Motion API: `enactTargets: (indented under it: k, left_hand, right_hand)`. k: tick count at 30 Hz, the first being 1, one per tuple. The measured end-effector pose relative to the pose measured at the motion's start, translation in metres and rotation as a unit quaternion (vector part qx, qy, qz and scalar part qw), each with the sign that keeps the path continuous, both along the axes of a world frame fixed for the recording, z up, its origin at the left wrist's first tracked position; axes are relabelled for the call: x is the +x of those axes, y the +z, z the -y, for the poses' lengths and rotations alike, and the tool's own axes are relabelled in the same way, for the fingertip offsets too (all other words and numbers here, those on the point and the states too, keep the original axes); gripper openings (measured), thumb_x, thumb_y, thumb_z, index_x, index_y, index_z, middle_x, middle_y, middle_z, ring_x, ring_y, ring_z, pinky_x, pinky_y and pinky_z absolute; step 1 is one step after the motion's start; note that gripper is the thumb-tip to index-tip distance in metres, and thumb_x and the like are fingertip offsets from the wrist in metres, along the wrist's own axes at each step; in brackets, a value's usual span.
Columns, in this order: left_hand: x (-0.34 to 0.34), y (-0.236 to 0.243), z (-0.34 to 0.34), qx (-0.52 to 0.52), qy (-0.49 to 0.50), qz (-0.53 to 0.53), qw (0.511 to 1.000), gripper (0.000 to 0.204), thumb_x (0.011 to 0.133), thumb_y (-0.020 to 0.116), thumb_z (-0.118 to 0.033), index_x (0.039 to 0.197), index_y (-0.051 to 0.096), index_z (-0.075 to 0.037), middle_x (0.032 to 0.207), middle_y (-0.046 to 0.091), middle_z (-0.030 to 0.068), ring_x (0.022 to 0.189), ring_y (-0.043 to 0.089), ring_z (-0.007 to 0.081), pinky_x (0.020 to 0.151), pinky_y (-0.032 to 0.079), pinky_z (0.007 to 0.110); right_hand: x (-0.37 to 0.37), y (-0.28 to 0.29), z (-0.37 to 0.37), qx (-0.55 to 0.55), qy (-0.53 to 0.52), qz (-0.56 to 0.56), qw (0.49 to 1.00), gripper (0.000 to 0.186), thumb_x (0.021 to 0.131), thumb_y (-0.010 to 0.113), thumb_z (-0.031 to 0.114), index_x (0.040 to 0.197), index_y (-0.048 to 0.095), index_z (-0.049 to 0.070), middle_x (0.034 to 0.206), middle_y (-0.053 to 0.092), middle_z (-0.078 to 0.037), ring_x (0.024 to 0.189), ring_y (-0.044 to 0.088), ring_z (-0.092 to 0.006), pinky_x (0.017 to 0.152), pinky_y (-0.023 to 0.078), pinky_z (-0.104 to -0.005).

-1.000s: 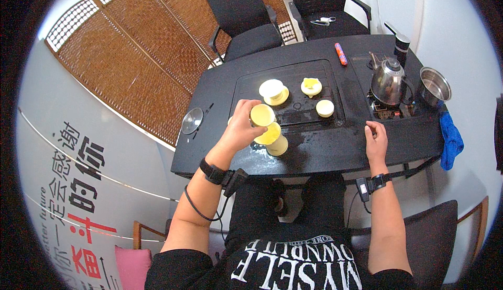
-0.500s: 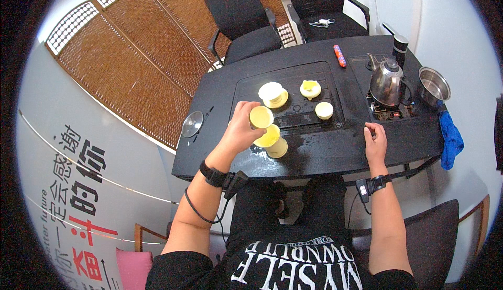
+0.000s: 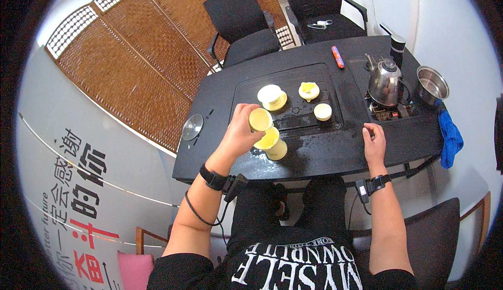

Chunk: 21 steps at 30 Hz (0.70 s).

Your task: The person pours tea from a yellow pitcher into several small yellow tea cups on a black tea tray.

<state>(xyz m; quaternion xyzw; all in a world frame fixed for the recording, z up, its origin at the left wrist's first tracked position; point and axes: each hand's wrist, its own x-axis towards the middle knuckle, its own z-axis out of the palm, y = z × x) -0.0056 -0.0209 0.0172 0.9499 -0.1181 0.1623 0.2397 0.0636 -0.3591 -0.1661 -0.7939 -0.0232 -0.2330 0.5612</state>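
Observation:
My left hand (image 3: pixel 242 132) is closed around a small pale-yellow cup (image 3: pixel 260 119). The cup is held just above a taller pale-yellow vessel (image 3: pixel 276 150) with a wide yellow top (image 3: pixel 268 138), which stands near the table's front edge. Whether anything flows between the two cannot be made out. Resting at the right front of the table, my right hand (image 3: pixel 374 140) holds nothing, its fingers loosely bent and apart from the thumb. Beyond the left hand sit a white lidded bowl (image 3: pixel 270 94) on a yellow saucer, a small round yellow-topped pot (image 3: pixel 309 90) and a small white cup (image 3: pixel 323 112).
Wet patches mark the black table (image 3: pixel 325 156) around the tall vessel. At the right stand a steel kettle (image 3: pixel 385 85) on a hot plate, a steel pot (image 3: pixel 433 84) and a hanging blue cloth (image 3: pixel 450 138). A red packet (image 3: pixel 338 57) and a glass lid (image 3: pixel 193 126) lie farther off.
The view has shifted very slightly. Otherwise both hands keep their places, the cup still over the tall vessel.

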Motion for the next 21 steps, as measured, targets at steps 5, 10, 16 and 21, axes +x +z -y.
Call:
enactTargets:
  k: [5, 10, 16, 21]
  left_hand:
    - [0.0008, 0.0013, 0.0007, 0.016, -0.004, 0.009, 1.0, 0.056, 0.063, 0.07, -0.001, 0.115, 0.048, 0.0, 0.112, 0.046, 0.0165, 0.107, 0.05, 0.0338, 0.091, 0.043, 0.036]
    - [-0.0001, 0.0032, 0.0027, 0.009, -0.006, 0.009, 1.0, 0.056, 0.063, 0.07, -0.001, 0.115, 0.047, 0.0, 0.112, 0.046, 0.0169, 0.107, 0.05, 0.0343, 0.092, 0.043, 0.036]
    - [-0.0003, 0.0031, 0.0017, 0.024, -0.011, 0.02, 0.999, 0.057, 0.063, 0.069, 0.0, 0.115, 0.047, 0.001, 0.112, 0.046, 0.0178, 0.108, 0.049, 0.0351, 0.092, 0.043, 0.037]
    - [-0.0017, 0.0061, 0.0051, 0.03, -0.006, 0.022, 0.999, 0.057, 0.063, 0.069, 0.001, 0.115, 0.047, 0.001, 0.113, 0.046, 0.0182, 0.108, 0.049, 0.0355, 0.093, 0.043, 0.037]
  right_hand:
    - [0.0008, -0.001, 0.0009, -0.02, -0.01, 0.009, 1.0, 0.016, 0.085, 0.061, 0.014, 0.096, 0.062, 0.003, 0.1, 0.059, -0.009, 0.093, 0.058, -0.0239, 0.081, 0.046, -0.0321]
    - [-0.0018, 0.0045, -0.0001, -0.012, -0.006, -0.004, 1.0, 0.016, 0.085, 0.061, 0.014, 0.096, 0.062, 0.003, 0.1, 0.059, -0.009, 0.093, 0.058, -0.0234, 0.08, 0.046, -0.0315]
    - [-0.0005, 0.0027, 0.0001, -0.001, -0.001, -0.006, 1.0, 0.016, 0.084, 0.061, 0.013, 0.096, 0.062, 0.003, 0.099, 0.059, -0.009, 0.092, 0.058, -0.0228, 0.079, 0.046, -0.031]
    - [0.001, -0.0013, 0.0014, -0.014, -0.004, 0.007, 1.0, 0.015, 0.084, 0.061, 0.013, 0.096, 0.062, 0.003, 0.099, 0.059, -0.009, 0.091, 0.058, -0.0226, 0.079, 0.046, -0.031]
